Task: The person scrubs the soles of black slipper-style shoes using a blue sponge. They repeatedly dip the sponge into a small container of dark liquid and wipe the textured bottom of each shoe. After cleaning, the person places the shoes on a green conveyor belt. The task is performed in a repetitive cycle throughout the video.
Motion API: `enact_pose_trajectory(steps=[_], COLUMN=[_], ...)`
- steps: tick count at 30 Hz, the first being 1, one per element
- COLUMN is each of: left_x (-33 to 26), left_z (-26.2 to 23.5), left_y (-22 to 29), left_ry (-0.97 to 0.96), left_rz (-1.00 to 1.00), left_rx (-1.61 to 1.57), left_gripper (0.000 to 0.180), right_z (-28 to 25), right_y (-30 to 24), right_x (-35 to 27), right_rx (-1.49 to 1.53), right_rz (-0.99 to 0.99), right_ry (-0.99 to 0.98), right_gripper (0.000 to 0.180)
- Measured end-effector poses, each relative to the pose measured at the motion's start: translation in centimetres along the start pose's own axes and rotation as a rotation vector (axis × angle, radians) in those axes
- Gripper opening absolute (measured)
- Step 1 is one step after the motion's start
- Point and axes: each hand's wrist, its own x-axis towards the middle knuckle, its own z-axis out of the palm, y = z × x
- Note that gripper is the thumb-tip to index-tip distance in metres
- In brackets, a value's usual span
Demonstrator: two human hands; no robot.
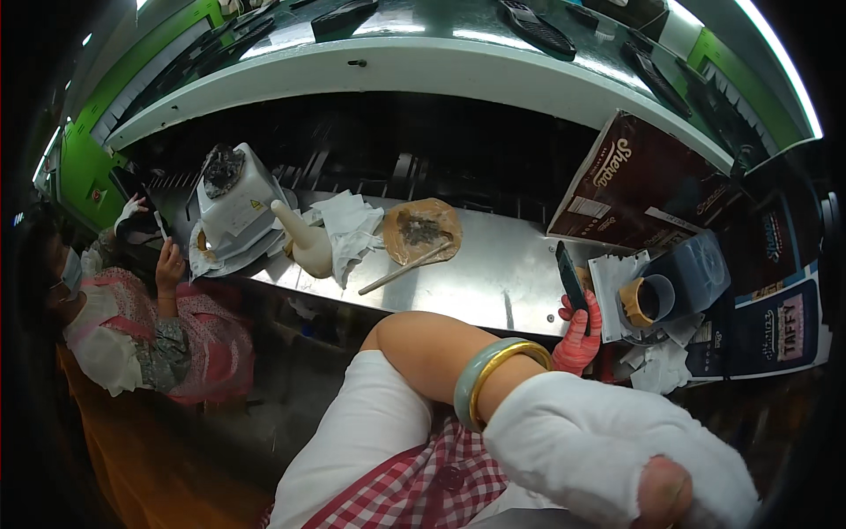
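Note:
My left hand [617, 450], in a white glove with a bare thumb tip showing, is raised close to the camera in front of my body. Its other fingers are hidden. A green bangle and a gold one circle that wrist. Beyond it, my right hand [577, 339], covered in pink-red over the fingers, grips a slim dark flat piece [571, 275] held upright over the bench's front edge. To the right of this hand stand a small tan-wrapped cup of dark liquid [648, 300] and a clear bluish plastic container [696, 273], with crumpled white paper [661, 366] below.
On the metal bench [493, 282] lie a brown disc with dark residue [423, 231], a stick [401, 269], white cloths [348, 225], a cream squeeze bottle [308, 247] and a white machine [238, 203]. A brown carton [634, 176] leans behind. A co-worker [150, 326] sits left. Black elongated pieces [538, 31] line the shelf.

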Motion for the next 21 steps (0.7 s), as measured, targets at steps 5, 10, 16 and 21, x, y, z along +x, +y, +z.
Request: enact_pose_trajectory(steps=[5,10,16,21], left_x=[1.0,1.4,-1.1,1.1], left_z=[-0.4,-0.6,2.4,-3.7], left_y=[0.8,1.2,0.7,5.1], left_ry=[-0.063,-0.247,0.091,0.196], left_rz=[-0.094,0.020,0.302,0.058], left_rx=[0.010,0.022,-0.011,0.373], left_gripper=[0.036,0.033,0.029,0.039], right_z=[-0.9,-0.2,-0.3,-1.4], right_y=[1.5,1.1,-0.5,1.9], right_x=[-0.1,-0.5,-0.9,-0.7], right_rx=[-0.017,0.049,-0.047,-0.235], right_rz=[-0.032,0.013,0.060,-0.109], right_ry=[0.018,0.045,-0.011,-0.086], right_gripper=[0.033,0.029,0.028,0.029])
